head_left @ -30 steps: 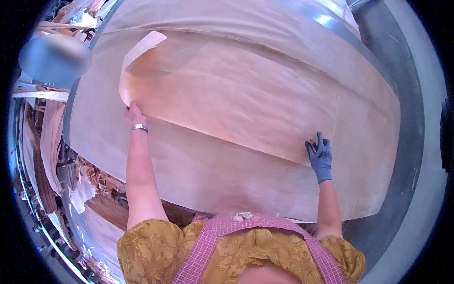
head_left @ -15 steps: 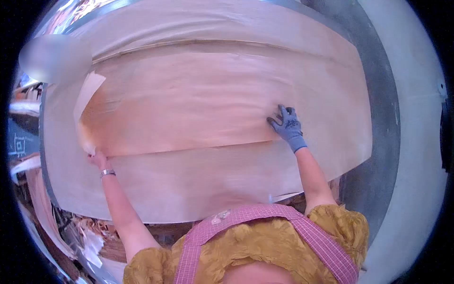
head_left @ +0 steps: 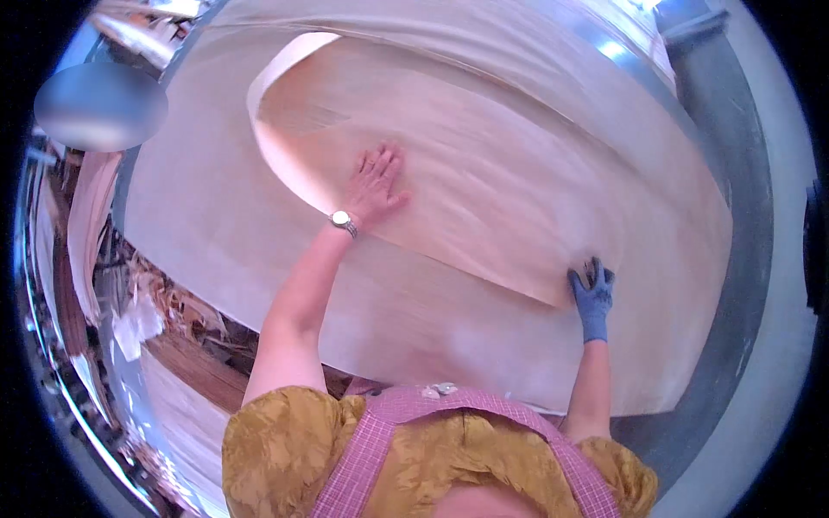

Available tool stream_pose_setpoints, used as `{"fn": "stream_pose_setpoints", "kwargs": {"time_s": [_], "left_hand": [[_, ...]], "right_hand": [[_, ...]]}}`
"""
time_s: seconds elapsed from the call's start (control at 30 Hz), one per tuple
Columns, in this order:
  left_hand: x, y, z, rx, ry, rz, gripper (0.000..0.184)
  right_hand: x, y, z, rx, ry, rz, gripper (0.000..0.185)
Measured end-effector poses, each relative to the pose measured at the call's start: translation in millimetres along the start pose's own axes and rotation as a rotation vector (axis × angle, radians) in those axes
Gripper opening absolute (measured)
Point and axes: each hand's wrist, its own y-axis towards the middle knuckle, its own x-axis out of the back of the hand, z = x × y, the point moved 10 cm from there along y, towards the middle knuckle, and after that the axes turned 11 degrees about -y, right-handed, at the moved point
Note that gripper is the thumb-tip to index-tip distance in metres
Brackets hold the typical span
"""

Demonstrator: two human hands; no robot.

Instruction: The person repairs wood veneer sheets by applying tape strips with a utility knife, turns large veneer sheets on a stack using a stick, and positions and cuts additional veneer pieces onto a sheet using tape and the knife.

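A thin, pinkish-tan sheet (head_left: 466,173) lies over a larger pale sheet (head_left: 216,233), and its left edge curls upward. My left hand (head_left: 377,186), bare with a watch at the wrist, rests flat on the thin sheet just right of the curl, fingers spread. On the right, my right hand (head_left: 593,289) wears a blue-grey glove and touches the sheet near its lower right corner. Its fingers are apart and nothing shows between them.
Torn strips and scraps of thin wood (head_left: 186,306) lie beyond the left side of the stack. A dark grey surface (head_left: 743,198) curves along the right. A seam or raised edge crosses the pale layer above the thin sheet. A blurred oval covers the upper left.
My left hand has let go of the thin sheet's lower left edge and moved right onto its surface, now spread flat. The gloved hand stays near the right corner. The view has turned.
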Motion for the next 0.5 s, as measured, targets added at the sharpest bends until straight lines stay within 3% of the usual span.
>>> {"fn": "stream_pose_setpoints", "kwargs": {"time_s": [0.17, 0.27, 0.37, 0.47, 0.5], "left_hand": [[75, -22, 155, 0.288, 0.135, -0.004, 0.083], [98, -34, 211, 0.415, 0.163, -0.057, 0.082], [110, -55, 270, 0.638, 0.179, -0.081, 0.078], [95, -92, 324, 0.655, 0.336, -0.195, 0.076], [47, -102, 379, 0.731, -0.489, -0.389, 0.076]], "right_hand": [[17, 5, 48, -0.022, 0.017, 0.032, 0.074], [10, 8, 33, 0.022, 0.044, -0.038, 0.074], [-5, 11, 19, 0.008, 0.168, -0.018, 0.074], [-4, 9, 21, 0.025, 0.12, -0.01, 0.075], [-1, 8, 24, 0.043, 0.07, -0.017, 0.076]]}}
